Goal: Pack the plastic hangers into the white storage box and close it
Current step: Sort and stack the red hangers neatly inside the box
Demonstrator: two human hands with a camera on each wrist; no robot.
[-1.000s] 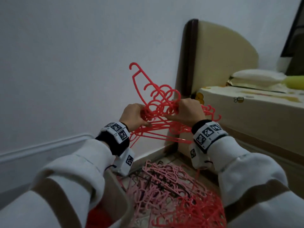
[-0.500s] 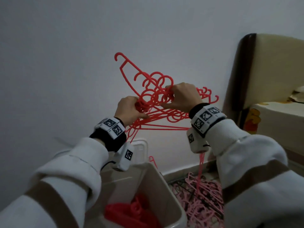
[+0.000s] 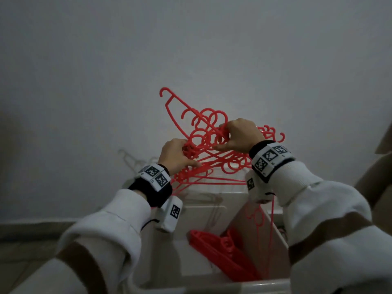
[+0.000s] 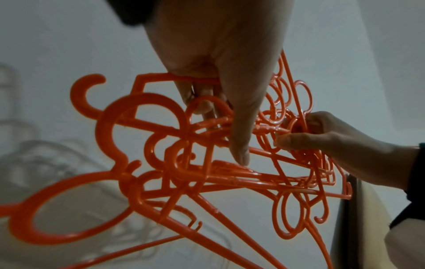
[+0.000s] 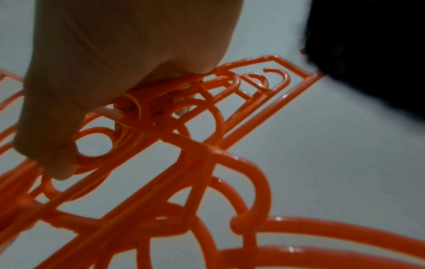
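Red plastic hangers [image 3: 203, 145], a tangled bundle, hang above the open white box [image 3: 212, 209]. The left hand [image 3: 176, 154] at nine o'clock and right hand [image 3: 239, 134] at three o'clock both curl round the hooks. They look light, stiff and snag-prone, so gripping the gathered hooks seems best. More hangers [image 3: 224, 257] already lie inside; a grey wall [image 3: 191, 49] stands behind.

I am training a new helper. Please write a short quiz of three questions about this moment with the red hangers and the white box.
1. True or false: both hands grip the bundle of red hangers.
2. Where is the bundle: A) inside the white storage box, B) held above it, C) on the floor?
3. Fill in: some red hangers already lie ____ the box.

Key: 1 true, the left hand and right hand both grip it; 2 B; 3 inside.
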